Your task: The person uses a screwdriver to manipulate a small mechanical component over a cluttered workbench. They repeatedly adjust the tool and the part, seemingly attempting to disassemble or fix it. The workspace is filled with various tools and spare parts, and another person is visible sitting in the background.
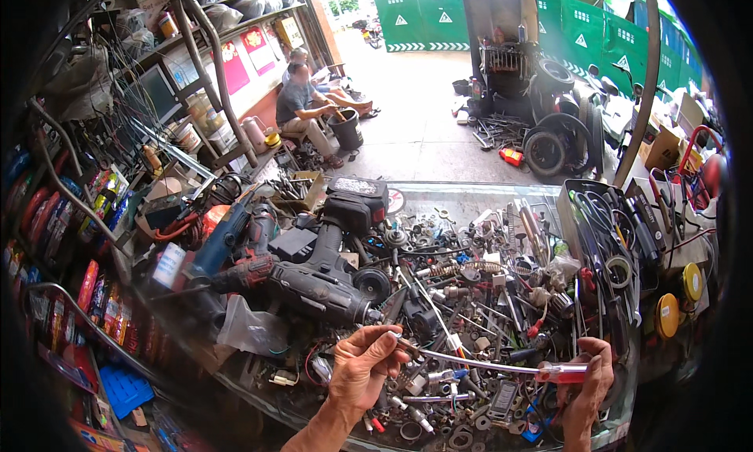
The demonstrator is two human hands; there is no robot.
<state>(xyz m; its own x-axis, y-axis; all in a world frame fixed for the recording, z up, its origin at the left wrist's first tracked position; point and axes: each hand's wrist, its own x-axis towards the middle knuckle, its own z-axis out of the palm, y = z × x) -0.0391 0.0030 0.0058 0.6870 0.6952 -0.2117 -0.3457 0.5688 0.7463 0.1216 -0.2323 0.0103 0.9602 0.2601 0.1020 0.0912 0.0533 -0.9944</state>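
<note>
right hand [594,380] has the screwdriver [498,366] by its red handle [558,372], lower right of frame, left hand [365,367] pinching a small part [395,336] by the tip, too tiny to identify; looks like lining-up, so next probably calls for a steady left hand

"What lies beyond the glass-topped bench [451,191]?"
"A pale concrete floor [423,130], bright in daylight, and tall green panels [423,36] with white warning triangles [401,20]."
"And left?"
"A long, straight shelf [271,17]."
</note>
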